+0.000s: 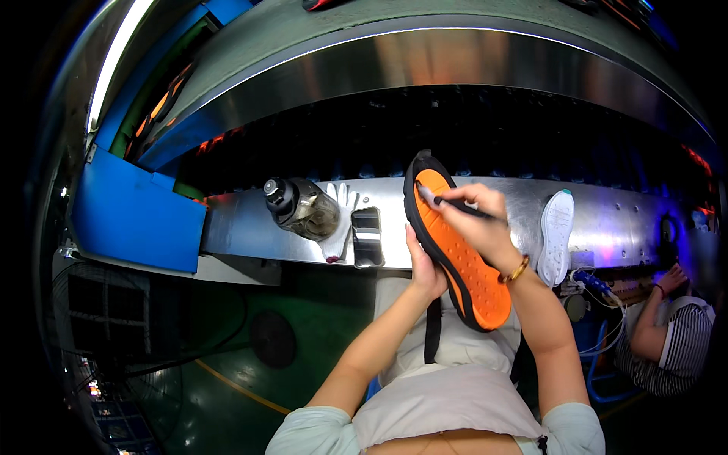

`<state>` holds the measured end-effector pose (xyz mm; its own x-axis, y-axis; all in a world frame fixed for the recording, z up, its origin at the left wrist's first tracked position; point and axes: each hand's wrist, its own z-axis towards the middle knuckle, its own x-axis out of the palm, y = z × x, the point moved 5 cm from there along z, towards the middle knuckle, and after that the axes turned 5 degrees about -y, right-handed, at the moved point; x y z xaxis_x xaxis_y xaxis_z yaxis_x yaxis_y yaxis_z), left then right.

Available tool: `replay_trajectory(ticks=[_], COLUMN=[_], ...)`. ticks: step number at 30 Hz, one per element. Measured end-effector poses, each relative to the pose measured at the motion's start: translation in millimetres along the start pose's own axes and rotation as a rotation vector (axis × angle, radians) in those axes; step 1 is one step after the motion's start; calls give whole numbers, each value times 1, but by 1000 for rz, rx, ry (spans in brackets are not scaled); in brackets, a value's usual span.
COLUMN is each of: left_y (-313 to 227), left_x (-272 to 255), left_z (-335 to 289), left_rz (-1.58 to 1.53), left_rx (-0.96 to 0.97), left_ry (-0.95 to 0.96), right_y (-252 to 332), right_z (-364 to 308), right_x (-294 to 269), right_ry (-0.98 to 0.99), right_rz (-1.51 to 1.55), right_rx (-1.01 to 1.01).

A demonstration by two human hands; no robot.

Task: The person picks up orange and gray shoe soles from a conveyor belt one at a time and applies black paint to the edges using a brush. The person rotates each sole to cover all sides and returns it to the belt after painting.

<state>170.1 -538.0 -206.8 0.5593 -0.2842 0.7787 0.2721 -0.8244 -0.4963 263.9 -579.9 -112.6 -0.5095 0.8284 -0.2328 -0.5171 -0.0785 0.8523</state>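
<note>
A shoe sole (472,284), orange inside with a raised black rim, is tilted in front of me, its upper end over the metal ledge and its lower end over my lap. My left hand (426,267) grips the sole's left edge, its thumb up along the black rim. In my right hand (485,224) is a brush (472,210) with a dark handle and a pale lower part. Its dark tip meets the orange surface near the upper end. The bristles are too small to make out clearly.
Left on the metal ledge (246,227) stand a clear bottle (315,216) with a black lid, a white glove (334,246) and a dark rectangular tray-like item (368,239). A white sole (557,235) lies right. Beyond runs a dark conveyor opening. Another person (675,341) sits far right.
</note>
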Motion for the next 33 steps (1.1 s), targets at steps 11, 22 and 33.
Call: replay_trajectory(ticks=[11, 22, 33], left_y=[-48, -48, -76], left_x=[23, 43, 43], left_z=[-31, -32, -15], left_rz=[-95, -115, 4], left_rx=[-133, -67, 267], left_ry=[365, 261, 247], right_y=[43, 53, 57], right_z=[-18, -3, -19], right_x=[-43, -40, -40], right_ry=[357, 354, 458], right_rz=[286, 420, 381], right_rx=[177, 274, 43])
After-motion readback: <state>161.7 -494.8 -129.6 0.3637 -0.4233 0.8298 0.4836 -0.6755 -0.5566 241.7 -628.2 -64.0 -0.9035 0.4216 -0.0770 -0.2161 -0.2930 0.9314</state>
